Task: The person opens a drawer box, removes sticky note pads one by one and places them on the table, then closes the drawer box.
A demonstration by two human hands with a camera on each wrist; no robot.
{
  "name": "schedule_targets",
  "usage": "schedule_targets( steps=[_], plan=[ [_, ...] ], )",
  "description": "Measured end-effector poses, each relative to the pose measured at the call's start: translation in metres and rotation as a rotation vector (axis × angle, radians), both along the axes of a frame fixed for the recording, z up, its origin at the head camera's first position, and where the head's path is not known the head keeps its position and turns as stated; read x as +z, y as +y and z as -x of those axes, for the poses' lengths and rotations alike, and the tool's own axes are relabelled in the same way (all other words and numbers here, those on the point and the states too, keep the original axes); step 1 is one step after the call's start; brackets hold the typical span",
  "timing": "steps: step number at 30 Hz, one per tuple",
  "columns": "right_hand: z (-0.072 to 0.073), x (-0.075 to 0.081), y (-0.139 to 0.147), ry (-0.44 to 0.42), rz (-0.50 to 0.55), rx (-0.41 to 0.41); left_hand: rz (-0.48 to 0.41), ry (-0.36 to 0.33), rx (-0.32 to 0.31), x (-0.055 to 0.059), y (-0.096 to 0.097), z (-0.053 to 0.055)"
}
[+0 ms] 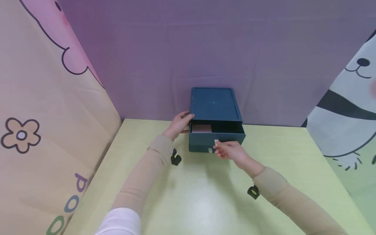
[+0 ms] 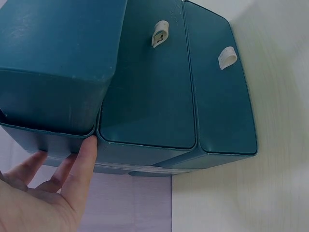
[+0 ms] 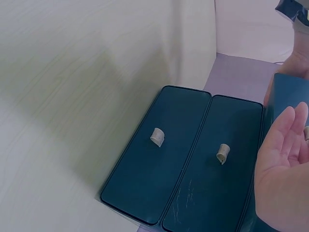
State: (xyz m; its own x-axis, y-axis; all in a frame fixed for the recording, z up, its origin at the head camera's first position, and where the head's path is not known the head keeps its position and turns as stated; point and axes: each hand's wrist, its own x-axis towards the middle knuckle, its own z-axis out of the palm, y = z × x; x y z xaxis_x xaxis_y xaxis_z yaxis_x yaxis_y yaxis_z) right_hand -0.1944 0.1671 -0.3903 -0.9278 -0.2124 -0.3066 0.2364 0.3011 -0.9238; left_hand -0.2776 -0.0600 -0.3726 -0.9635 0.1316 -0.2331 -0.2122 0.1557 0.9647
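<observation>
A dark teal drawer cabinet (image 1: 215, 103) stands against the backdrop, its top drawer (image 1: 199, 141) pulled partway out. Inside that drawer, on the left, lies a flat pinkish thing (image 1: 202, 128) whose kind I cannot tell. My left hand (image 1: 180, 123) rests on the cabinet's upper left edge; in the left wrist view its extended fingers (image 2: 83, 169) touch the side wall. With thumb and fingers, my right hand (image 1: 232, 151) pinches the top drawer's white pull tab (image 1: 216, 142). The middle drawer (image 2: 145, 92) and bottom drawer (image 2: 219, 101) below are closed.
Pale loop tabs are on the middle drawer, its tab (image 3: 223, 153), and the bottom drawer, its tab (image 3: 157, 137). The cabinet stands at the back of a pale table (image 1: 202, 195). A purple backdrop (image 1: 205, 49) hangs behind; printed cloths (image 1: 38, 98) flank both sides.
</observation>
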Motion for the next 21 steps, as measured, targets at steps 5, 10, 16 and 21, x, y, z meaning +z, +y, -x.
schedule_targets(
  steps=[5,10,16,21],
  plan=[
    [-0.0007,-0.0008,0.0,-0.001,0.006,0.004,0.001,0.003,-0.001,0.0001,-0.0008,0.0],
    [-0.0019,-0.0019,0.0,-0.012,0.01,-0.001,0.001,0.0,-0.009,0.0044,-0.0008,-0.0034],
    [-0.0025,-0.0069,0.0013,-0.02,0.048,-0.009,0.005,0.004,0.001,0.0004,0.0001,-0.0012],
    [-0.0025,-0.0102,0.001,-0.014,0.055,-0.007,0.007,0.006,-0.003,0.0001,-0.0006,-0.0013]
  ],
)
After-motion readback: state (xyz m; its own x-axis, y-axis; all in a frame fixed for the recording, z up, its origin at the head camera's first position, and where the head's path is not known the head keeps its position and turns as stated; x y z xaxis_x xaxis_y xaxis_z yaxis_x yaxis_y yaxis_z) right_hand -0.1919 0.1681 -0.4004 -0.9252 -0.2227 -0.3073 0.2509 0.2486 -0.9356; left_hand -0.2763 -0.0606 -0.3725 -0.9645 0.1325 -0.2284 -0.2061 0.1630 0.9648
